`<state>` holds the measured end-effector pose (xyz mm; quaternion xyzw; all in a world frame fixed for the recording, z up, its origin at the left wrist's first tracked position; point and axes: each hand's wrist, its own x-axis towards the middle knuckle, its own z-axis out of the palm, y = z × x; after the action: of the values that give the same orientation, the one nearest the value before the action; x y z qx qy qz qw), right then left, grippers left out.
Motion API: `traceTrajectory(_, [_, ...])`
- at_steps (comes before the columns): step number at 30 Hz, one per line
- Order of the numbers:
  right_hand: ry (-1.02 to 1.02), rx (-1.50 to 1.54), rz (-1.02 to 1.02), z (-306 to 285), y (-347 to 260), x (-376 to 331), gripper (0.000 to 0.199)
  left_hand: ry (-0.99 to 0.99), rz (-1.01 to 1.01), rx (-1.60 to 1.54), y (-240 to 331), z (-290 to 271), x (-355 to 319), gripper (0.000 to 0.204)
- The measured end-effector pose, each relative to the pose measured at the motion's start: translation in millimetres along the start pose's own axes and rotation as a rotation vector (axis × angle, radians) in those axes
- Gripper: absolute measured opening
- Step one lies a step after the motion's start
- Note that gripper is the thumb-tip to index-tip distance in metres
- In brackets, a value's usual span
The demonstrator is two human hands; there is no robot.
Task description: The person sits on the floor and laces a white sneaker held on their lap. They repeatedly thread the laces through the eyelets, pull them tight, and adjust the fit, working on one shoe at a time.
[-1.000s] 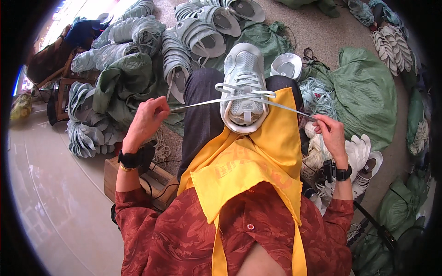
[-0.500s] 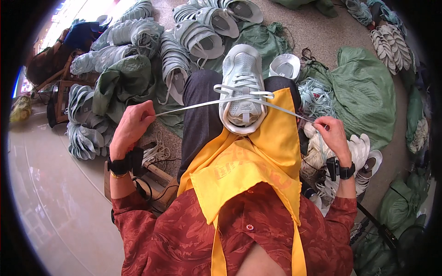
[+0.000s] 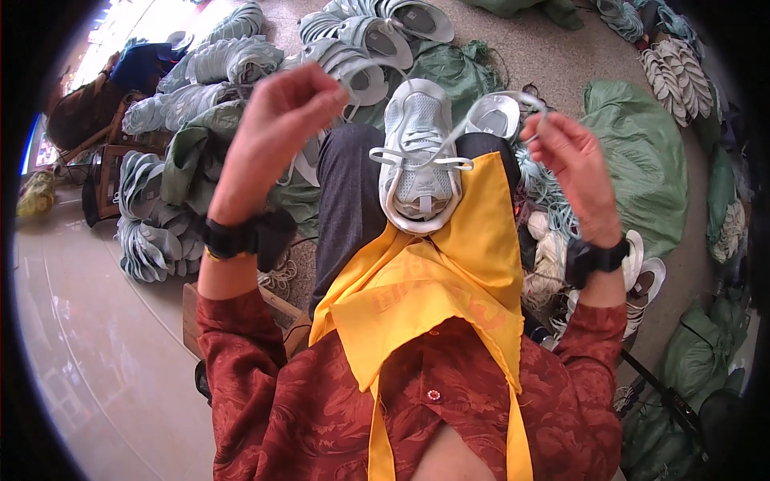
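Observation:
A pale grey-green sneaker rests on my lap, its toe pointing away from me. The white shoelace crosses the shoe in a bow-like knot with a small loop at each side. My left hand, blurred by motion, is raised left of the shoe with its fingers closed on one lace end, which arcs over toward the toe. On the other side my right hand pinches the opposite end between thumb and fingers. Both strands hang slack and curved.
Stacks of pale shoe uppers lie beyond and to the left. A single upper is beside my right knee. A green sack and bundled pale blue laces lie to the right. A yellow apron covers my lap.
Both hands have risen and moved away from me, the left one farther. The lace ends, stretched taut to the sides before, now curve loosely above the shoe.

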<state>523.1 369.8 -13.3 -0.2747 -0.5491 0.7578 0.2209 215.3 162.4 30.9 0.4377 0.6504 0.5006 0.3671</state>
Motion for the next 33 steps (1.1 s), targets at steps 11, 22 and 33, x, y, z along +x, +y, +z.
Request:
traceTrajectory(11, [0.113, -0.143, -0.042, 38.4, 102.0, -21.9, 0.009, -0.219, -0.297, -0.286, -79.2, 50.3, -48.6, 0.011])
traceTrajectory(22, [0.179, -0.347, -0.142, 51.1, 116.5, -20.4, 0.008, -0.077, -0.242, -0.266, -92.3, 61.1, -48.7, 0.009])
traceTrajectory(33, [0.163, -0.688, -0.259, 63.9, 95.3, -22.2, 0.013, 0.076, -0.191, -0.348, -100.9, 66.6, -47.4, 0.009])
